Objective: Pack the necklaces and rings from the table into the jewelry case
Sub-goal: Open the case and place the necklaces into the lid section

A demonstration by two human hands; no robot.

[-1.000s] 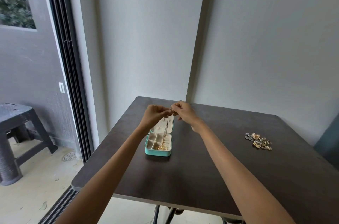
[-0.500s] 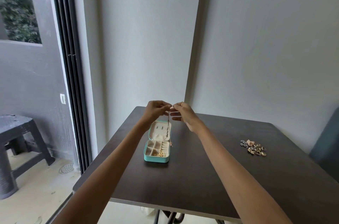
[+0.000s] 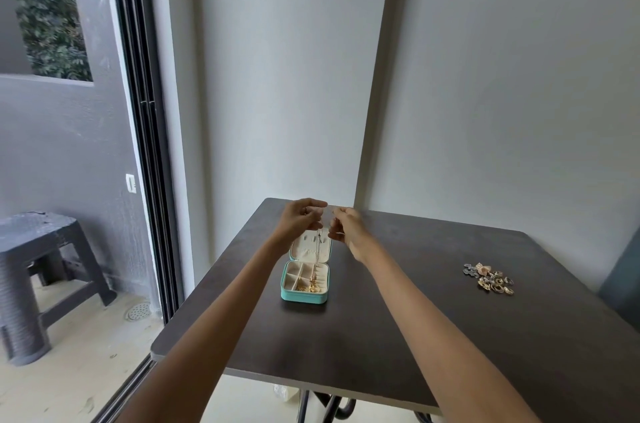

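A small teal jewelry case lies open on the dark table, its cream lid standing up at the back. Gold pieces sit in its front compartments. Above the lid my left hand and my right hand are raised close together, each pinching an end of a thin gold necklace. The chain hangs down between them, and its pendant dangles over the case's compartments. A heap of rings lies on the table at the right.
The table stands in a corner against grey walls. A sliding glass door frame runs down the left, with a dark plastic stool outside on the floor. A blue-grey chair back shows at the right edge.
Both hands have lifted the necklace higher above the case and drawn slightly apart. The camera has tilted up, so the table sits lower in view.
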